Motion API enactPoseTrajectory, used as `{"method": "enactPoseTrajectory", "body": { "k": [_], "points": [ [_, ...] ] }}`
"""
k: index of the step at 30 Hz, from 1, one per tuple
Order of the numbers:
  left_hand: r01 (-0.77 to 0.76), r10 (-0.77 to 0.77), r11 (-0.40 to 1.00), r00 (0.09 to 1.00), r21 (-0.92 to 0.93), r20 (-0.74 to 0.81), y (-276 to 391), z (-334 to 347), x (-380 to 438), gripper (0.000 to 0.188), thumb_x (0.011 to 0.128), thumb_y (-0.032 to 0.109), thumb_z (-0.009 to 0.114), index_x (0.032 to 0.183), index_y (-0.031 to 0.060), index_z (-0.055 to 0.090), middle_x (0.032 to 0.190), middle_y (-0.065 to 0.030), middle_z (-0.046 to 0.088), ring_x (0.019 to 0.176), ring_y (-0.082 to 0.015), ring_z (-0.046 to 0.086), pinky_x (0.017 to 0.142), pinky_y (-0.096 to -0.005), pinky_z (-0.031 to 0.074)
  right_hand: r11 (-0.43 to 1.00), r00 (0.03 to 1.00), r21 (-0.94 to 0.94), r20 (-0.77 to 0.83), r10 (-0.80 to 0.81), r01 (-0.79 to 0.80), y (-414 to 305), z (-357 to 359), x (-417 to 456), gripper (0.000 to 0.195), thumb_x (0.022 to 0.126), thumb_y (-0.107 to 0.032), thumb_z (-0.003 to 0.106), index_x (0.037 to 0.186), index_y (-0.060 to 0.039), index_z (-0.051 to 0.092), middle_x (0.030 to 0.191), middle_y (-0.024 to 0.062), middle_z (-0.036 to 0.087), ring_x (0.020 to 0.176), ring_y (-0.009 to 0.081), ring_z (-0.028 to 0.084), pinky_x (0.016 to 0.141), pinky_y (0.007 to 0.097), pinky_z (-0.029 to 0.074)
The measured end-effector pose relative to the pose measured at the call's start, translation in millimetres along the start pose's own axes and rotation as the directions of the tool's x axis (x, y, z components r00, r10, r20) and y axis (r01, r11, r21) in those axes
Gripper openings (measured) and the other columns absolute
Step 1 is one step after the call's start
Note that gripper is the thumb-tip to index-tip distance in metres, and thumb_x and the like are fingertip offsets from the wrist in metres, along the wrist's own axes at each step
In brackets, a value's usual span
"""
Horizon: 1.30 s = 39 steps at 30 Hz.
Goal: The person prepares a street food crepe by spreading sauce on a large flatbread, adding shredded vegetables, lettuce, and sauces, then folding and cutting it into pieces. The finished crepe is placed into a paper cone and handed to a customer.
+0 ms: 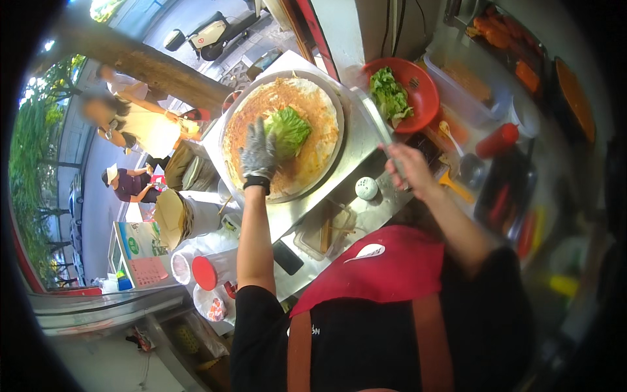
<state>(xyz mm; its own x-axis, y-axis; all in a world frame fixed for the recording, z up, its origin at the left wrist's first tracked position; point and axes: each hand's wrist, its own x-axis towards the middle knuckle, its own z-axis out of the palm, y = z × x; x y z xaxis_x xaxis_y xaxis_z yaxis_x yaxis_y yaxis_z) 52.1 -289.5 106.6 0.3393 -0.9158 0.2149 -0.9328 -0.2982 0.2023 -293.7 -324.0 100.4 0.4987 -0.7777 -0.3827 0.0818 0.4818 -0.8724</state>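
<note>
A large round crepe (313,171), brushed with reddish-brown sauce, lies on a round griddle (341,147). Green lettuce leaves (290,131) are heaped at its middle. My left hand (258,153), in a grey glove with a black band at the wrist, rests against the left side of the lettuce with its fingers spread. Bare and to the right of the griddle, my right hand (409,169) grips the end of a long flat metal spatula (374,115), whose far part reaches toward the griddle's right side.
A red plastic bowl (427,100) of cut lettuce stands right of the griddle, near a clear plastic tub (465,88) and a red squeeze bottle (497,140). Nearer are a white perforated shaker (366,188) and a phone (288,257). People (154,125) stand outside at left.
</note>
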Motion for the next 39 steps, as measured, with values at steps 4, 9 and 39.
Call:
{"method": "enactPoseTrajectory", "body": {
  "k": [4,9,39],
  "points": [
    [-0.061,0.031,0.991,0.969,-0.115,-0.246,0.2,-44.6,-1.1,0.052,0.093,0.030,0.041,0.139,0.0089,0.028,0.141,-0.0157,0.032,0.132,-0.0301,0.028,0.105,-0.0388,0.025,0.988,0.938,-0.144,-0.347,0.009,-0.063,2.9,-68.7,-12.6,0.038,0.089,-0.036,0.050,0.113,-0.0068,0.054,0.064,-0.0002,0.051,0.041,0.0071,0.047,0.035,0.0208,0.037],
    [-0.093,-0.039,0.949,0.913,-0.300,-0.406,5.4,-77.2,-31.9,0.051,0.093,0.030,0.042,0.137,0.0071,0.032,0.140,-0.0157,0.033,0.130,-0.0291,0.032,0.106,-0.0348,0.026,0.881,0.884,-0.422,-0.467,-0.009,-0.214,17.0,-113.7,12.2,0.033,0.085,-0.032,0.057,0.104,-0.0040,0.055,0.066,0.0029,0.054,0.043,0.0104,0.052,0.036,0.0240,0.041],
    [-0.251,0.059,0.734,0.949,-0.631,-0.309,34.7,-46.6,-79.9,0.014,0.080,0.008,0.062,0.092,0.0047,0.058,0.106,-0.0136,0.062,0.100,-0.0273,0.058,0.086,-0.0351,0.044,0.912,0.933,-0.198,0.080,-0.350,0.359,58.2,83.8,-15.2,0.039,0.086,-0.011,0.058,0.122,-0.0013,0.046,0.109,0.0088,0.057,0.091,0.0139,0.056,0.078,0.0262,0.047]
  ]
}}
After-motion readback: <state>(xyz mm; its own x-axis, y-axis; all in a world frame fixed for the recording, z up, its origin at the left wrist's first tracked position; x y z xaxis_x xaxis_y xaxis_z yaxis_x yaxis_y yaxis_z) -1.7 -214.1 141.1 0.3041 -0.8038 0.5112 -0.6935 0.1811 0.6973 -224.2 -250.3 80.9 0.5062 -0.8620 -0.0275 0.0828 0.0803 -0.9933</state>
